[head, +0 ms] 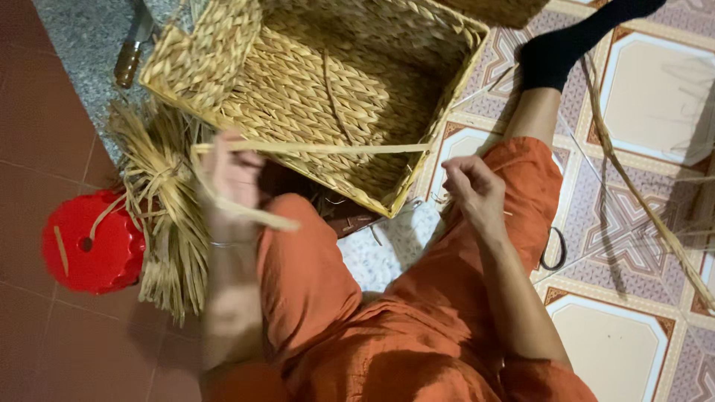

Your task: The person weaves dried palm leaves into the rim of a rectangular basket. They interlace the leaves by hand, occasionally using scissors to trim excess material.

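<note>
Left hand (232, 179), blurred, grips a flat straw strand (313, 148) pulled taut over the woven basket (328, 82); right hand (473, 186) pinches its other end. Overpulling risks snapping it.

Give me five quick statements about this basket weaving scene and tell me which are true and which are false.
1. The left hand holds a flat straw strand that stretches across to the basket. True.
2. The woven basket is round and full of fruit. False: it is rectangular, and only a loose strand lies inside.
3. A red plastic stool stands beside the bundle of dried straw. True.
4. The person wears blue trousers. False: the trousers are orange.
5. The right hand grips a knife. False: it pinches a thin fibre near the basket's corner; a tool with a brown handle lies on the floor beyond the basket.
</note>
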